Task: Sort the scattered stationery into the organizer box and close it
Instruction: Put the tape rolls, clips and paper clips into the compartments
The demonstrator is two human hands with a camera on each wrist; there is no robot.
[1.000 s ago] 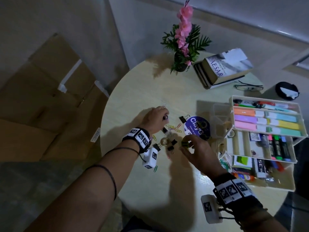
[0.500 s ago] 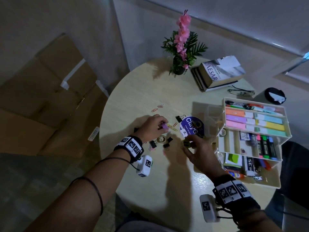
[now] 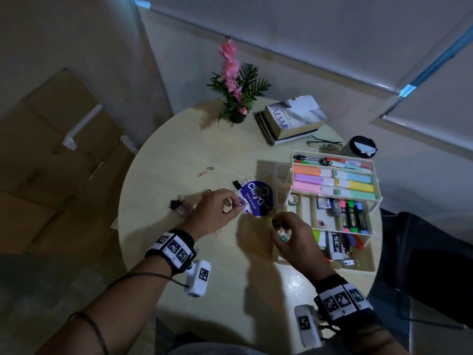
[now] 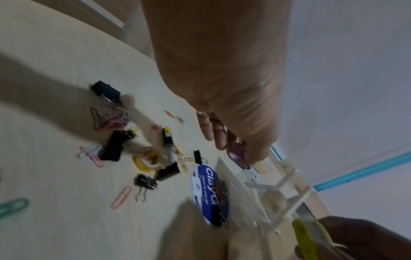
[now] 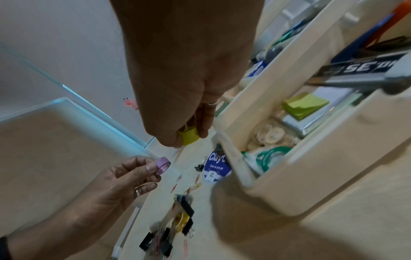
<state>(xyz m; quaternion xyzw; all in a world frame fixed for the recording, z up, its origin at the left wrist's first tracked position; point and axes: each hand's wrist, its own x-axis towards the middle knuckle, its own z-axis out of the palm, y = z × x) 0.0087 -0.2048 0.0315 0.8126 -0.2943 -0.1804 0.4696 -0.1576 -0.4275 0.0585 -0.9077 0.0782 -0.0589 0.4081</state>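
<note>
Purple tape roll [image 5: 163, 165] is pinched at your left hand [image 3: 213, 213] fingertips, held up above the table [image 3: 179, 149], left of the organizer box [image 3: 368, 267]. Yellow tape roll [image 5: 188, 137] is gripped the same way in your right hand [image 3: 294, 242], right by the box's near-left corner. Both hands closed on a roll, nothing else in them.

Handling, my read: these small rolls are light, stiff rings with slick sides; hold across the rim with thumb and fingertip as you do now. They'd roll off if dropped on edge, so lay them flat.

Box is open, tiered. Far tray holds pens and pastel highlighters [image 3: 332, 180]. Middle row has markers [image 3: 352, 216] in one slot and a small tape roll in the left slot. Near row shows green sticky notes [image 5: 305, 105], an eraser [image 3: 336, 248], and white and green tape rolls [image 5: 270, 139] in the corner slot closest to your right hand; probably where yours go.

Left loose on the table: binder clips [image 4: 112, 147], paper clips [image 4: 121, 195], a clear yellowish tape roll [image 4: 147, 161], a blue round sticker [image 3: 257, 198]. Far side: books, glasses, potted flower. Lots left to sort; the box can't be closed yet.
</note>
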